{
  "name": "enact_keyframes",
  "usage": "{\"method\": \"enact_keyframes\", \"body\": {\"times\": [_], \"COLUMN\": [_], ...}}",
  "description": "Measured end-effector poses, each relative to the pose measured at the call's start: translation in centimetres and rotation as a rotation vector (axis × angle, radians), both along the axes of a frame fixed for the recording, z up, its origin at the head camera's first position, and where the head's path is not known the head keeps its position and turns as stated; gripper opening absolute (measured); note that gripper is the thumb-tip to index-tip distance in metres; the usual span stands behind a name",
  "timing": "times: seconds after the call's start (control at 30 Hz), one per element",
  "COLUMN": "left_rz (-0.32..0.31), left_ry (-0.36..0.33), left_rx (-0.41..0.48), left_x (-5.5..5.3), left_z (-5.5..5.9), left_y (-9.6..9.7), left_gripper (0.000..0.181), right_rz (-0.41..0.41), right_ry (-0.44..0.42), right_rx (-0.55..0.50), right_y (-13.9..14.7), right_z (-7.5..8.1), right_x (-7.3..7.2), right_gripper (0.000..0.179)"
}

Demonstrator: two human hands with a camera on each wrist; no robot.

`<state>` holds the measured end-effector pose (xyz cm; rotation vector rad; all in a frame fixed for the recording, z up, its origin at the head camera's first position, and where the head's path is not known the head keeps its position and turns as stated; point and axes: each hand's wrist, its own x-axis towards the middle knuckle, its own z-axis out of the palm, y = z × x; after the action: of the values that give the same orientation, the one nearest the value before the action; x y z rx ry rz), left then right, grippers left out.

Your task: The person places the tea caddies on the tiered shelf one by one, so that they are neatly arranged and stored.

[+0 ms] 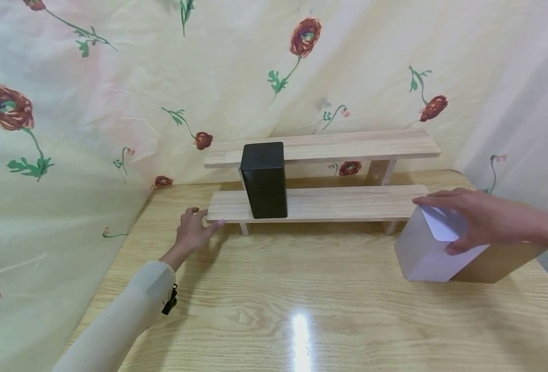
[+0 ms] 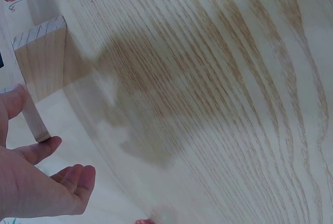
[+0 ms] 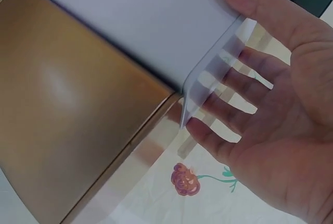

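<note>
My left hand [image 1: 192, 232] is at the left end of the lower board of a pale wooden two-tier shelf [image 1: 348, 202]. In the left wrist view, its thumb and index finger pinch the corner of that board [image 2: 35, 114], the other fingers loosely bent. On the lower board stands a tall black box [image 1: 266, 186], its top rising past the upper board's front edge. To the right, my right hand [image 1: 483, 217] grips the top of a white box [image 1: 418, 250], thumb on the near side and fingers across the far edge. A gold box [image 3: 78, 104] stands right beside the white one.
The shelf rests at the back of a wood-grain table [image 1: 255, 289], which has a bright reflection near its front. Pale cloth with red flowers [image 1: 306, 36] hangs behind it and along both sides. The upper board [image 1: 348, 146] sits higher and farther back.
</note>
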<state>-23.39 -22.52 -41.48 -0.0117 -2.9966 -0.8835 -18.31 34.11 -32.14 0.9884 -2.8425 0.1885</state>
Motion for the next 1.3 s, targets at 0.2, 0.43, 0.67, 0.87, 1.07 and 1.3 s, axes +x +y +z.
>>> {"method": "enact_keyframes", "body": {"times": [0.2, 0.43, 0.67, 0.87, 1.07, 1.3], "left_rz": [-0.005, -0.003, -0.001, -0.002, 0.002, 0.003], "left_ry": [0.004, -0.001, -0.001, -0.003, -0.004, -0.020], "left_rx": [0.002, -0.002, 0.000, 0.001, -0.012, -0.011], "left_x": [-0.2, -0.3, -0.3, -0.2, -0.2, -0.2], "left_z": [0.0, 0.0, 0.1, 0.1, 0.2, 0.0], "left_y": [0.0, 0.0, 0.0, 0.0, 0.0, -0.1], "left_gripper": [0.075, 0.075, 0.075, 0.076, 0.076, 0.077], "right_rz": [0.008, 0.068, 0.092, 0.113, 0.143, 0.165], "right_ry": [0.016, 0.045, 0.023, 0.014, 0.063, 0.073], "right_rx": [-0.013, -0.003, 0.044, 0.044, 0.063, 0.063], "right_y": [0.2, -0.4, -1.6, -2.7, -3.6, -4.5], "right_z": [0.1, 0.3, 1.2, 2.0, 2.5, 3.4], "right_x": [-0.1, 0.0, 0.5, 0.8, 0.7, 0.5], "right_gripper": [0.099, 0.096, 0.098, 0.097, 0.098, 0.100]}}
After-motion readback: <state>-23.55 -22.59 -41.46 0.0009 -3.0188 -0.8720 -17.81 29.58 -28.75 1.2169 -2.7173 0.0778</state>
